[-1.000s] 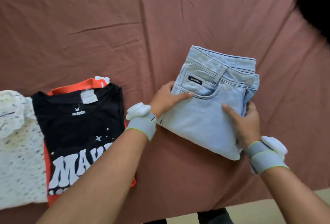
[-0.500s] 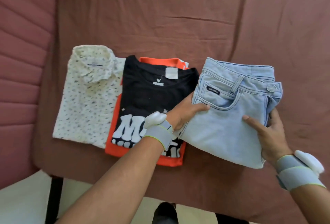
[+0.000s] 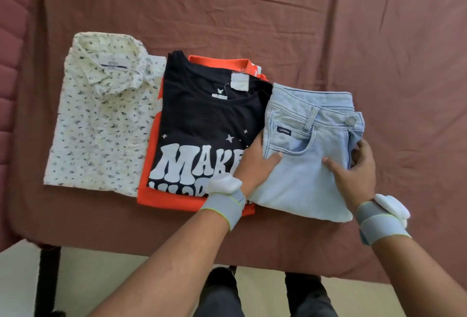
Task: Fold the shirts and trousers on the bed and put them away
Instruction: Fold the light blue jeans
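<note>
**Q:** Head view: what surface carries the clothes, and what surrounds it?

**A:** A bed covered in a wrinkled dusty-rose sheet (image 3: 278,13) fills most of the view. A padded maroon panel with stitched ribs (image 3: 12,46) runs along its left edge. Below the near edge lie a pale cream floor (image 3: 106,281) and a dark bed leg (image 3: 48,273). The person's dark trousers (image 3: 265,299) show at the bottom.

**Q:** How are the garments laid out?

**A:** Three folded piles sit in a row near the front edge. At left is a folded white collared shirt with a small dark leaf print (image 3: 103,134). Beside it, a folded black T-shirt with bulbous white lettering (image 3: 202,127) rests on a folded orange garment (image 3: 171,198), whose edges show around it. At right lie folded light-blue denim jeans (image 3: 308,160), waistband away from the viewer, their left edge overlapping the black T-shirt.

**Q:** What is the pose of the hands?

**A:** Both forearms reach forward, each with a grey wristband carrying a white module (image 3: 225,205). The left hand (image 3: 255,162) grips the jeans' left edge, thumb on top and fingers tucked beneath. The right hand (image 3: 353,167) grips the right edge, thumb on the denim and fingers curled around the fly side.
</note>
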Available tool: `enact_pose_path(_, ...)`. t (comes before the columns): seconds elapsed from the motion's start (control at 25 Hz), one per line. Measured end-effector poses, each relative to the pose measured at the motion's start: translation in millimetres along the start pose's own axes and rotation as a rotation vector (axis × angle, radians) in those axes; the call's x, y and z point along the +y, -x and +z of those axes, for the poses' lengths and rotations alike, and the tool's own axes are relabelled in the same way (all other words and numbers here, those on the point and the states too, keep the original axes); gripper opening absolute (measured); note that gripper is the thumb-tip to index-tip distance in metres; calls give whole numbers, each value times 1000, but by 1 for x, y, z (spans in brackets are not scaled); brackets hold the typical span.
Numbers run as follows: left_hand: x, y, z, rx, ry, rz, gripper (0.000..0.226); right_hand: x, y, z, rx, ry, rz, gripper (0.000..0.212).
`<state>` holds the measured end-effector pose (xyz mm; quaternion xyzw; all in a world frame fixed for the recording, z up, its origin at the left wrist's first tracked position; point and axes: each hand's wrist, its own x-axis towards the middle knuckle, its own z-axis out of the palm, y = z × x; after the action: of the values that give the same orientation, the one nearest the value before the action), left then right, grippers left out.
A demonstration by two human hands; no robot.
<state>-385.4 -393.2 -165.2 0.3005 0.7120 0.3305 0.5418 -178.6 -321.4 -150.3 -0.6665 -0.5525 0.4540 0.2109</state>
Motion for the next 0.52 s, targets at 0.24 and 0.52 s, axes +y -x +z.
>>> enact_pose_path(0.24,7,21,24,225,-165,164,84,-9,6,6,123,546,-317,86)
enact_pose_path(0.52,-22,-3,53,94,-1020,397,67,39,18,42,-221,1068,-533,73)
